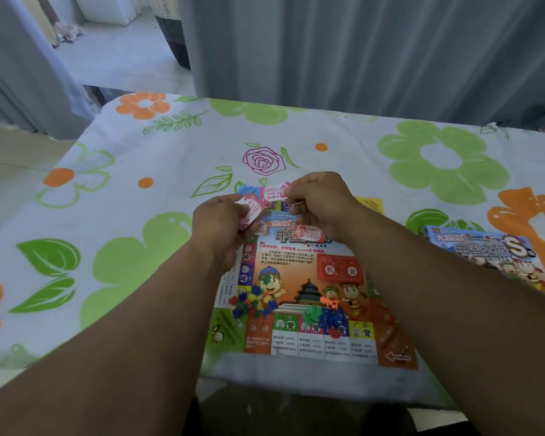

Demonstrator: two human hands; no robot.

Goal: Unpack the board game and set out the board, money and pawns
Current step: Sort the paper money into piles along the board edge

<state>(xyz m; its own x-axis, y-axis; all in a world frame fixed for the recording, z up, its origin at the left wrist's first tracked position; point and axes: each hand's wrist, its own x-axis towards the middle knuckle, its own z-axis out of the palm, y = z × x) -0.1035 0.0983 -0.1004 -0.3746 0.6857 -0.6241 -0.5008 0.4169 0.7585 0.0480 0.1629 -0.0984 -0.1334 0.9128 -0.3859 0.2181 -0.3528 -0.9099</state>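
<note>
Both hands up over far edge of board point(309, 278), gripping paper money. Left hand point(216, 225) pinched on pink-and-white note stack point(249, 212), long axis tilted up to the right. Right hand point(320, 199) fingers closed on single pink note point(272, 191), long axis roughly left-right, lying nearly level. Another pink note point(309, 231) flat on board under right hand. Board thin glossy printed sheet, rectangular, flat on flowered tablecloth point(123, 190), arrow corner nearest right. Two heaps of small plastic pawns on board: multicolour heap point(254, 302) near left, green-blue-red heap point(326, 319) near centre. Game box point(485, 250) right of board, printed card, tilted. Yellow card point(372, 204) beyond right wrist, partly hidden. Blue paper point(247, 190) behind notes, unclear.
</note>
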